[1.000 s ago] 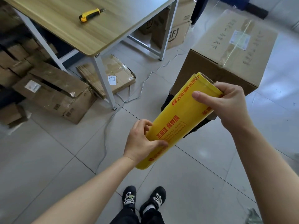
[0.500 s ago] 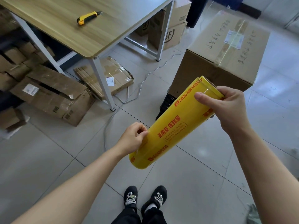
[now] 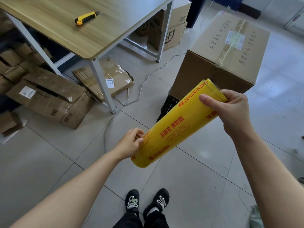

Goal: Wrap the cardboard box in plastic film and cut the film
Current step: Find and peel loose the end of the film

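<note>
right hand [image 3: 233, 112]: is gripping the upper end of the film roll [image 3: 177, 125], thumb lying across the front, fingers curling round the back.
left hand [image 3: 130, 145]: is pinching at the film roll's surface near its lower end, thumb and fingertips closing on the wrap; cannot tell whether a loose edge is lifting.
film roll: yellow with red print, being held in the air by both hands, tilting from lower left up to upper right, above the floor tiles.
cardboard box [image 3: 230, 51]: is sitting closed and taped, label and handwriting on top, just beyond the film roll's upper end, resting on a black crate [image 3: 169, 106].
utility knife [image 3: 87, 18]: yellow and black, lying on the tabletop [image 3: 65, 33], well apart from both hands.
flattened cardboard [image 3: 115, 78]: is lying on the floor beside the table leg.
printed cartons [image 3: 171, 35]: are standing stacked under the far end of the table.
torn cartons [image 3: 49, 97]: are piling up on the floor at left.
white cable [image 3: 139, 89]: is running across the tiles between the table leg and the crate.
black shoes [image 3: 146, 201]: are standing at the bottom edge, below the film roll.
</note>
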